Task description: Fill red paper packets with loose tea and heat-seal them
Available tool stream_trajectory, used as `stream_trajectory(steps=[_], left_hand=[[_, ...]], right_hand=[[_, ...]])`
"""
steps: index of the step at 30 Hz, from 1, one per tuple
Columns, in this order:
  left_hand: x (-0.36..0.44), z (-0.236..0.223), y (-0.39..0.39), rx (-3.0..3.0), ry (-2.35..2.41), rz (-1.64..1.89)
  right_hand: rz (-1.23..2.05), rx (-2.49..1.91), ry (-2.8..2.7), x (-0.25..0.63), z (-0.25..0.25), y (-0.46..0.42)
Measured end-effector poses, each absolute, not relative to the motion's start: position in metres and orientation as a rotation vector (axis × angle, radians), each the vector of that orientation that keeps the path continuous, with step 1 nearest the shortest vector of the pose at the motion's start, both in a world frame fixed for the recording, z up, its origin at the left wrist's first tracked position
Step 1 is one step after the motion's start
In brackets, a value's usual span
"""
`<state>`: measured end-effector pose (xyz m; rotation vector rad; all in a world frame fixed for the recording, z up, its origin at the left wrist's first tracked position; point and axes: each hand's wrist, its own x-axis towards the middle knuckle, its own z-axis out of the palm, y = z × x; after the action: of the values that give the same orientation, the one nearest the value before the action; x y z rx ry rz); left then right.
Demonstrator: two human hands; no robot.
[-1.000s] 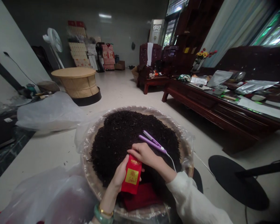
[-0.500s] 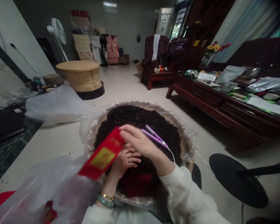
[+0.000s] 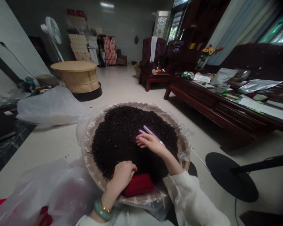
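Observation:
A round basket (image 3: 88,171) lined with clear plastic holds a heap of dark, dry tea leaves (image 3: 122,131). Red packets (image 3: 140,185) lie inside its near edge. My left hand (image 3: 124,172), with a green bangle on its wrist, is closed with curled fingers at their left end; the fingertips are partly hidden. Over the leaves, my right hand (image 3: 151,143) is open and holds nothing, its fingers loosely stretched and pointing left. Just behind it a purple hand-held heat sealer (image 3: 153,131) with a white cord lies on the leaves, partly covered by the hand.
A cloudy plastic bag (image 3: 61,191) with red pieces stands left of the basket. Another plastic bag (image 3: 52,106) lies near a round wooden-topped table (image 3: 75,66). On the right are a cluttered dark wood table (image 3: 217,103) and a black round stand base (image 3: 231,175).
The red packet with the yellow label was in both hands, then swung left in my right hand; it has left that hand. My left hand has moved down to the red packets.

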<state>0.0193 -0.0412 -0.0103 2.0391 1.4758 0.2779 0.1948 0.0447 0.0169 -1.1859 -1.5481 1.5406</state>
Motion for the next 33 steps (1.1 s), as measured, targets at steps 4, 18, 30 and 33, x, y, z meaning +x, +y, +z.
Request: stream_trajectory(steps=[4, 18, 30, 33], left_hand=[[0.005, -0.006, -0.047, 1.994, 1.827, 0.103], [-0.013, -0.034, -0.057, 1.718, 1.867, 0.402], [-0.012, -0.043, -0.047, 1.304, 1.564, 1.086], [-0.007, -0.042, -0.043, 1.253, 1.515, 1.153]], right_hand=[[1.442, -1.166, -1.671, 0.2, 0.0, 0.034], [1.188, -1.168, -1.777, 0.191, -0.013, 0.027], [0.73, -1.163, -2.114, 0.182, -0.002, -0.009], [0.462, -1.169, -2.323, 0.169, -0.007, -0.027]])
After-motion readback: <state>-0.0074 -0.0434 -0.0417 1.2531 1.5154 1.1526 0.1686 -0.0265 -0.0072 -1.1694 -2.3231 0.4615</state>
